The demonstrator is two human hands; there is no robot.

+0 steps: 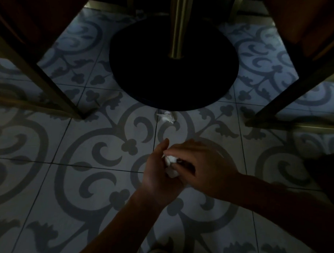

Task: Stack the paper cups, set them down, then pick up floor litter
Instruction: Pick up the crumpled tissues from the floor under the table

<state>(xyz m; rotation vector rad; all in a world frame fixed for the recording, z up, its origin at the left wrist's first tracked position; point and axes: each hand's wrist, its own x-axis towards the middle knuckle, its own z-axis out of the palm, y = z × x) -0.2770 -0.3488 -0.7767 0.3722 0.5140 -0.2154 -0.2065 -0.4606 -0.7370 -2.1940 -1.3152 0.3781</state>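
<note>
My two hands meet low over the patterned floor, just below the middle of the view. My left hand [158, 173] is cupped, palm turned right, with crumpled white paper [171, 165] resting in it. My right hand [200, 166] reaches in from the right, its fingertips pinched on that same wad. A second scrap of white litter [166, 116] lies on the tiles beyond my hands, right at the near edge of the table base. No paper cups are in view.
A round black table base [173, 67] with a brass post [178, 25] stands ahead. Dark chair legs [49, 79] angle down at the left and another chair leg [289, 101] at the right. The floor is pale tile with grey scrollwork. The light is dim.
</note>
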